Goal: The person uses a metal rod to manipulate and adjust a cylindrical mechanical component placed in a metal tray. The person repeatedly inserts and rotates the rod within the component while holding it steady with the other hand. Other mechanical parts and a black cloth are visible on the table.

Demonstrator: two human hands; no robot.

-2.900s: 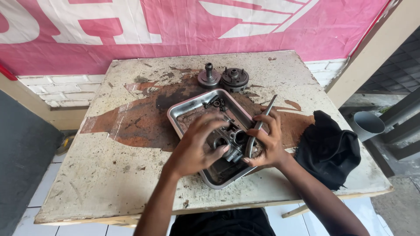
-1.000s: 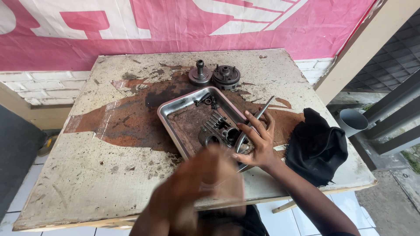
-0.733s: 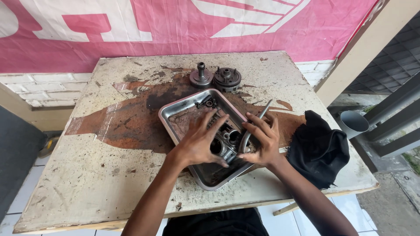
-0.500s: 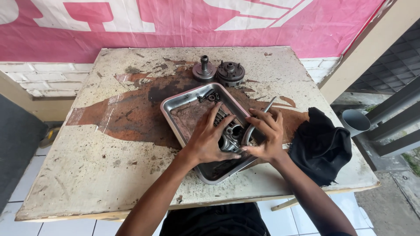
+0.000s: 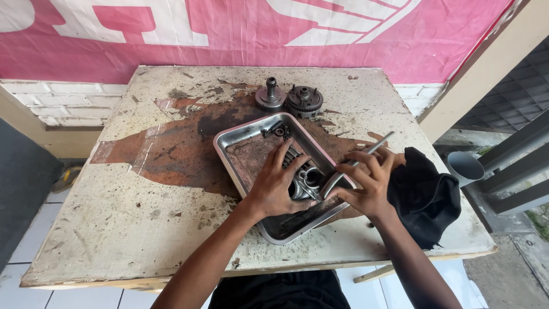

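Both hands stay clamped: left hand (image 5: 278, 186) on engine part (image 5: 306, 178), right hand (image 5: 366, 182) on tool (image 5: 357, 163).

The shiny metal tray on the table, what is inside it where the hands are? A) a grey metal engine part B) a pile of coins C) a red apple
A: the left hand presses on a grey metal engine part lying in the shiny metal tray, while the right hand holds a slim metal tool against it.

A worn, stained desk (image 5: 131, 212) carries a steel tray (image 5: 240, 146). Two round metal gear parts (image 5: 289, 98) sit behind the tray, and a black cloth (image 5: 426, 197) lies right of it.
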